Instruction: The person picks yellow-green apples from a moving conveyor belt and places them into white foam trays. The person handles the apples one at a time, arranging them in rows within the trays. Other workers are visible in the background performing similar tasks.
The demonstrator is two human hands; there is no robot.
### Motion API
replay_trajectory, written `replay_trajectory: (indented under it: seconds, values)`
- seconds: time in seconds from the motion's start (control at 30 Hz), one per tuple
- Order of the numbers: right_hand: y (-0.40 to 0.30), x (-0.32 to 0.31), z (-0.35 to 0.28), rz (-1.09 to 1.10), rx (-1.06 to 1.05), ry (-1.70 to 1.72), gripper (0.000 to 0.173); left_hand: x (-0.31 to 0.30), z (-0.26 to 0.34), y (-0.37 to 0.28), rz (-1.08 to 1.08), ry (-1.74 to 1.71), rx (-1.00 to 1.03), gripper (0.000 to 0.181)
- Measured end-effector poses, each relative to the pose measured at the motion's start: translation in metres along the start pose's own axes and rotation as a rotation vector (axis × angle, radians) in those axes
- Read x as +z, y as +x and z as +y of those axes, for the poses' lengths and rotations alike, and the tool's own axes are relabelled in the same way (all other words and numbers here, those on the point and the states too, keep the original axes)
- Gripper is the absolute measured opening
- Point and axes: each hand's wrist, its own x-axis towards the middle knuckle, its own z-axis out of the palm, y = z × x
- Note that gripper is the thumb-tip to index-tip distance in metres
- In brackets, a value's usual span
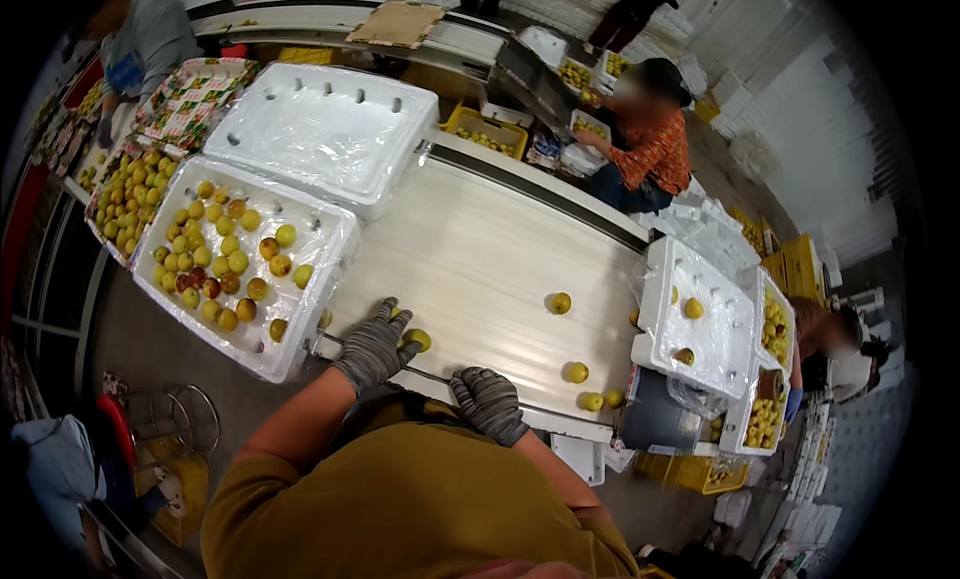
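My left hand (375, 348), in a grey striped knit glove, lies at the near left of a pale conveyor belt (480, 234). Its thumb and forefinger touch a round yellow-green fruit (418, 340); a second fruit (395, 311) shows partly under the fingers. Whether they are gripped I cannot tell. In a matching glove, my right hand (487, 405) rests with curled fingers on the belt's near edge; its palm is hidden. Left of the belt, a plastic-lined white foam box (341, 237) holds many yellow-green and brownish fruits. More loose fruits (576, 372) lie on the right of the belt.
An empty lined foam box (315, 128) stands behind the fruit box. A printed carton (129, 196) of fruit stands left. Another foam box (705, 316) at the belt's right end holds a few fruits. Several people work around; one wears an orange patterned top (652, 155).
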Motion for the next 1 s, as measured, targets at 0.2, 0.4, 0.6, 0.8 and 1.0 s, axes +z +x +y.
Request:
replay_trajectory:
  seconds: [0.2, 0.4, 0.6, 0.8, 1.0]
  values:
    - [-0.003, -0.002, 0.0, 0.022, -0.02, 0.047, 0.026, 0.023, 0.022, 0.015, -0.089, -0.103, 0.121, 0.064]
    - [0.0, -0.006, -0.009, 0.083, 0.077, 0.079, 0.028, 0.021, 0.03, 0.022, -0.061, -0.229, 0.227, 0.063]
    - [-0.001, 0.002, -0.002, 0.128, 0.107, 0.116, 0.033, 0.012, 0.036, -0.011, 0.114, -0.011, 0.396, 0.04]
    - [-0.001, 0.006, 0.0, 0.256, 0.085, 0.129, 0.025, 0.028, 0.025, -0.019, 0.315, -0.191, 0.724, 0.016]
    - [-0.009, 0.002, -0.002, 0.275, 0.017, 0.13, 0.021, 0.027, 0.024, -0.024, 0.229, -0.185, 0.7, 0.015]
